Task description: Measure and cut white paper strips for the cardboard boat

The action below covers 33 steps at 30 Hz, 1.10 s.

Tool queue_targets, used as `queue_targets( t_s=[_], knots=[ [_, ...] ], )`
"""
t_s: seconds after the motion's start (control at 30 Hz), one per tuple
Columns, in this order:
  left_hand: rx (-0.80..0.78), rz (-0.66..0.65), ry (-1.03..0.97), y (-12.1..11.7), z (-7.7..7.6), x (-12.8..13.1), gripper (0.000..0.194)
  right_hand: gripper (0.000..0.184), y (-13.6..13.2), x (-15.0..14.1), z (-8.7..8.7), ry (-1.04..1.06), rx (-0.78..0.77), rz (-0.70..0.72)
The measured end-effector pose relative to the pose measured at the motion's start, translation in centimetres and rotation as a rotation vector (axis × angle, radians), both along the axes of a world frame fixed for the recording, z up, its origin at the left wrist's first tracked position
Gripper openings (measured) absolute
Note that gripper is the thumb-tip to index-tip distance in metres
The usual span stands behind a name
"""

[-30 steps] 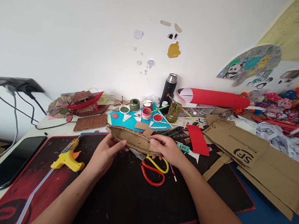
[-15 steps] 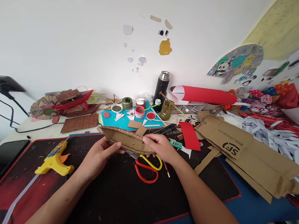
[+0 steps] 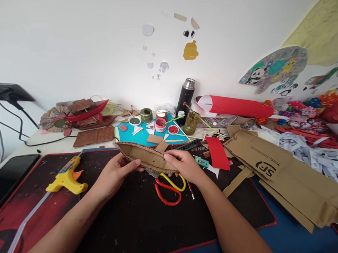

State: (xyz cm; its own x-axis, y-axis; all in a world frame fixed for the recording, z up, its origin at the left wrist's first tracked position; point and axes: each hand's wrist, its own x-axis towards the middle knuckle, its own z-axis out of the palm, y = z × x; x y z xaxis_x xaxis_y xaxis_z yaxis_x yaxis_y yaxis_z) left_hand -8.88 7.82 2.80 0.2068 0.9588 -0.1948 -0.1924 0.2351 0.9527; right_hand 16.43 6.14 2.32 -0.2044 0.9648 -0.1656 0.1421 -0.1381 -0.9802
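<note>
Between my hands is a small boat hull of brown corrugated cardboard [image 3: 145, 156], hollow side up, its pointed end to the left. My left hand [image 3: 117, 172] grips its near wall, thumb on the rim and fingers underneath. At the right end my right hand [image 3: 184, 165] pinches the hull, with the thumb over the edge. Scissors [image 3: 168, 191] with red and yellow handles lie under and just beyond the hull; their blades are partly hidden. Near the right wrist lies a pencil [image 3: 191, 190]. A yellow glue gun [image 3: 67, 178] rests on the mat to the left.
A dark mat [image 3: 142, 222] covers the table front. Behind stand paint jars [image 3: 160, 125] on blue card, a black thermos [image 3: 186, 97] and a red paper roll [image 3: 239, 106]. Flattened cardboard [image 3: 279, 172] lies right; a red model boat [image 3: 94, 112] and a phone [image 3: 11, 179] are left.
The view has shifted slightly, first to the right and then partly back. Both hands keep their hold on the cardboard hull, which stays nearly in the same pose.
</note>
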Motion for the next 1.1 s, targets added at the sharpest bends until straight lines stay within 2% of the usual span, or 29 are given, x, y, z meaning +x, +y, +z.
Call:
queue_targets(
  t_s=[0.3, 0.63, 0.9, 1.1],
  knots=[
    [-0.069, 0.142, -0.15, 0.63, 0.12, -0.29, 0.051, 0.056, 0.26, -0.04, -0.59, 0.084, -0.012, -0.036],
    [-0.06, 0.07, -0.213, 0.38, 0.55, -0.53, 0.051, 0.052, 0.31, 0.03, -0.63, 0.053, -0.043, -0.044],
    [-0.082, 0.095, -0.225, 0.75, 0.25, -0.72, 0.054, 0.058, 0.52, 0.03, -0.48, 0.123, -0.029, -0.111],
    [-0.088, 0.092, -0.232, 0.77, 0.34, -0.63, 0.054, 0.054, 0.54, 0.27, -0.33, 0.11, -0.001, -0.144]
  ],
)
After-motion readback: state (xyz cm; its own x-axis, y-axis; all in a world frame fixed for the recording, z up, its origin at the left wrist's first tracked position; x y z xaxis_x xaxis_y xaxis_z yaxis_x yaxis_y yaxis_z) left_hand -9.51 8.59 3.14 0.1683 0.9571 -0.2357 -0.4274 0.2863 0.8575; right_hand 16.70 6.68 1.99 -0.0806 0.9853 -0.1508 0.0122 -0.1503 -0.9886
